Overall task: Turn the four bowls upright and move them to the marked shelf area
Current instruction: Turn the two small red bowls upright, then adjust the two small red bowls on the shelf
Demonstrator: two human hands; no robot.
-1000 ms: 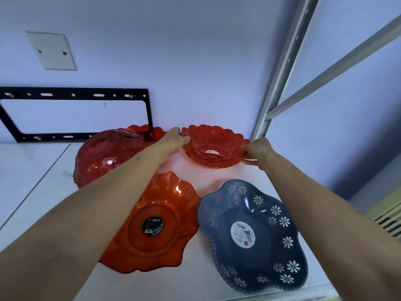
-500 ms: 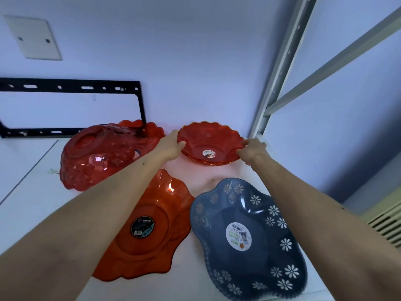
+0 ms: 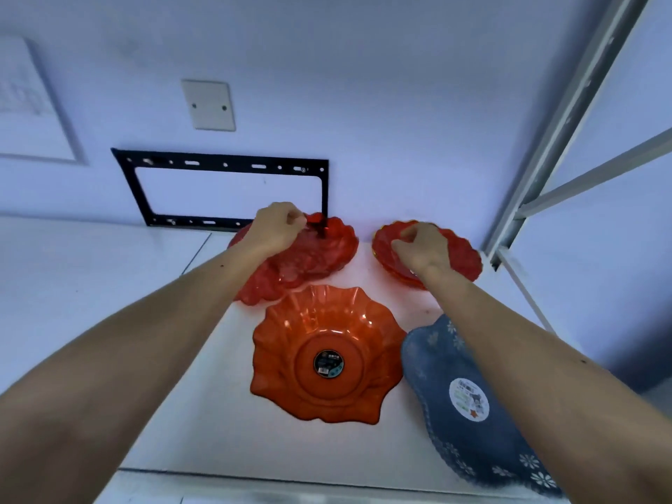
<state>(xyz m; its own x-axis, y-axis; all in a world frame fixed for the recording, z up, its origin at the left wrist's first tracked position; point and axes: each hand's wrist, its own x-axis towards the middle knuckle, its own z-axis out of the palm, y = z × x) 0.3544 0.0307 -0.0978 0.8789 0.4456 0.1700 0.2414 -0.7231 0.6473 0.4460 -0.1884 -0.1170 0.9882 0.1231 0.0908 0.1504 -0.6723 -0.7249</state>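
Four bowls lie on the white shelf (image 3: 218, 412). A large clear red bowl (image 3: 309, 260) lies upside down at the back, and my left hand (image 3: 276, 223) pinches its far rim. To its right a small red scalloped bowl (image 3: 462, 252) stands upright; my right hand (image 3: 422, 249) hovers over it with curled fingers, and whether it touches is unclear. In front, an orange wavy bowl (image 3: 327, 354) stands upright with a round sticker inside. A blue bowl with white flowers (image 3: 462, 405) stands upright at the right, partly hidden by my right forearm.
A black metal bracket frame (image 3: 222, 165) is fixed to the wall behind the bowls. A white wall plate (image 3: 209, 105) sits above it. A grey metal rack post (image 3: 567, 114) rises at the right. The shelf's front edge (image 3: 291, 478) runs along the bottom.
Both hands have left the small red bowl's rim, which now rests on the shelf. My left hand moved left onto the large clear red bowl's far rim. The camera turned left.
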